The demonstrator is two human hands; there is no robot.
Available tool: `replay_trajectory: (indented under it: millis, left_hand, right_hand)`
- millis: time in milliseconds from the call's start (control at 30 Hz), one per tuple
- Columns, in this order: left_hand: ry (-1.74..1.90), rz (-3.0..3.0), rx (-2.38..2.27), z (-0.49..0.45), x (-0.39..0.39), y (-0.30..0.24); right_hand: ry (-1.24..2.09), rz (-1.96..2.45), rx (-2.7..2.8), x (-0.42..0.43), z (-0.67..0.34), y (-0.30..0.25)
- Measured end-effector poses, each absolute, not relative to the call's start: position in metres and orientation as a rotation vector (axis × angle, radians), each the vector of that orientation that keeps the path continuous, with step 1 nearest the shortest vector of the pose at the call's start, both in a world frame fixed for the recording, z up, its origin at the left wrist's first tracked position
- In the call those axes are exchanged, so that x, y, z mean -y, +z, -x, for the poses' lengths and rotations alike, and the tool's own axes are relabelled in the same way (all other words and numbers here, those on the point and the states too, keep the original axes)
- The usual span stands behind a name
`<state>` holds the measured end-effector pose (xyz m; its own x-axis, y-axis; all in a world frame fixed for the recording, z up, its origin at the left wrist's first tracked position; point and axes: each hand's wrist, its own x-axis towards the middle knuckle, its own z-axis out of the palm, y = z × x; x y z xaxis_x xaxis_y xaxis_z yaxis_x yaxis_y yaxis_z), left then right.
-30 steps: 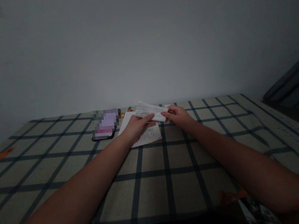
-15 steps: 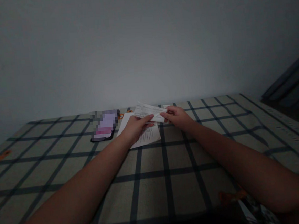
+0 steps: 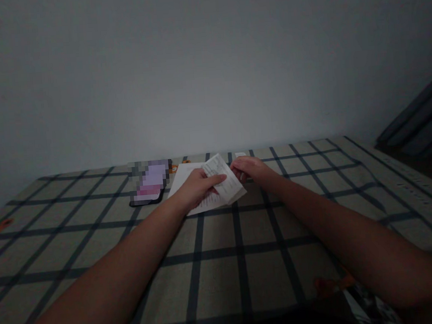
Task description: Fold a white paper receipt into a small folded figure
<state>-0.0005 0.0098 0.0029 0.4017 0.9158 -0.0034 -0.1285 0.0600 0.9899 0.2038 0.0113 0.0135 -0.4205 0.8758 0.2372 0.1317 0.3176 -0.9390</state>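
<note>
Folded printed paper (image 3: 233,184) is in the left hand (image 3: 197,187), tilted above a white printed sheet (image 3: 184,172), its near edge overlapping that sheet in view. The left fingers pinch it, thumb on top. Just beside its far edge is the right hand (image 3: 252,167), fingers curled; whether they grip anything I cannot tell. A phone (image 3: 152,181) lies left of the sheet on checked cloth (image 3: 220,286), before a grey wall (image 3: 209,72).

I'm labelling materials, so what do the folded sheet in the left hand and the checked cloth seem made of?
The folded sheet looks like thin, matt paper: white, faintly printed, with straight edges. The checked cloth seems dull woven fabric, perhaps cotton: its stripes bend along soft wrinkles.
</note>
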Motion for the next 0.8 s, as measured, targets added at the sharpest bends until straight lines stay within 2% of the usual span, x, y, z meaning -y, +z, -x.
replay_trajectory:
  millis: [233, 500, 800]
  left_hand:
    - [0.762, -1.504, -0.914, -0.0003, -0.0022, 0.0074]
    - [1.053, -1.331, -0.892, -0.0025, -0.0094, 0.0032]
    - [1.028, -1.393, -0.897, -0.0005, -0.0106, -0.0002]
  right_hand:
    - [1.113, 0.88, 1.817, -0.0064, -0.1984, 0.016]
    - [1.16, 0.875, 1.719, -0.011, -0.199, 0.0105]
    - [1.192, 0.881, 1.677, -0.0097, -0.1967, 0.0116]
